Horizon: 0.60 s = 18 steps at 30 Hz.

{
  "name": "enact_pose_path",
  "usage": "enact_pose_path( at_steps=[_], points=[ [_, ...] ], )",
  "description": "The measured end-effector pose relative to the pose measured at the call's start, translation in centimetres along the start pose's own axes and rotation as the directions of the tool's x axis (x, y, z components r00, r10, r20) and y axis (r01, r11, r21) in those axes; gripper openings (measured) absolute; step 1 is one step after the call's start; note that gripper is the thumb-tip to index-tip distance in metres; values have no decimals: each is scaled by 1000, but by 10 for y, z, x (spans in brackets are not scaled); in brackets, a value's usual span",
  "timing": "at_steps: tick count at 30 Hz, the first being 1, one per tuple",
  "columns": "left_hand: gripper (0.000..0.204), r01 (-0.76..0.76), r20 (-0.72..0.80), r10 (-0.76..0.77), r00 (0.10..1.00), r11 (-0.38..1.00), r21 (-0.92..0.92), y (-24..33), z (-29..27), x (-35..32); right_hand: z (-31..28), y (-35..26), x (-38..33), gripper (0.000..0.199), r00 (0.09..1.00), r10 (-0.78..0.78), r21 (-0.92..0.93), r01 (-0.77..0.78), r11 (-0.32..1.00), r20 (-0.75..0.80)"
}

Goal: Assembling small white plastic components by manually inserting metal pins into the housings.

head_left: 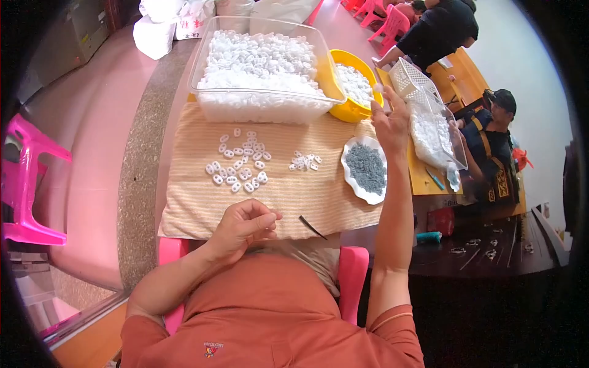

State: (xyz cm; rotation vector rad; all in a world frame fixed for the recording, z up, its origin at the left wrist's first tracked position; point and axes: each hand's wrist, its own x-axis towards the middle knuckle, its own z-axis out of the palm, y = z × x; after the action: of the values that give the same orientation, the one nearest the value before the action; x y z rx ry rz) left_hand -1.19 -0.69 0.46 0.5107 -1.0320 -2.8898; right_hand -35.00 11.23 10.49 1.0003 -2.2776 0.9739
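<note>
My left hand [248,224] is held over the near edge of the striped cloth [196,214], its fingers curled and thumb pressed in; whatever they may pinch is too small to make out. My right hand [391,119] is stretched out beside the yellow basin [338,113], thumb and forefinger apart. A small blurred whitish piece [378,89] shows by its fingertips, seemingly not gripped. On the cloth lie a loose group of white two-hole plastic pieces [238,151], a smaller cluster of white pieces [305,161] and a thin black stick-like tool [313,227].
A scalloped white dish [351,184] of small grey parts sits below my right forearm. Behind the cloth stands a large clear bin [264,101] heaped with white pieces. Right of it, a person [497,129] sits by another clear bin [432,138]. A pink stool [30,178] stands left.
</note>
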Motion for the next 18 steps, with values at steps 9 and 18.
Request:
enact_pose_path(
  at_steps=[9, 18],
  points=[
    [9, -42, -18, 44, 999, 993, 111, 5, -1, -1, 17, -67, -88, 22, 864, 26, 337, -223, 915, 502],
    [10, -22, -70, 30, 997, 993, 118, 0, -2, -1, 53, -98, -132, 21, 727, -292, 384, 43, 922, 621]
  ],
)
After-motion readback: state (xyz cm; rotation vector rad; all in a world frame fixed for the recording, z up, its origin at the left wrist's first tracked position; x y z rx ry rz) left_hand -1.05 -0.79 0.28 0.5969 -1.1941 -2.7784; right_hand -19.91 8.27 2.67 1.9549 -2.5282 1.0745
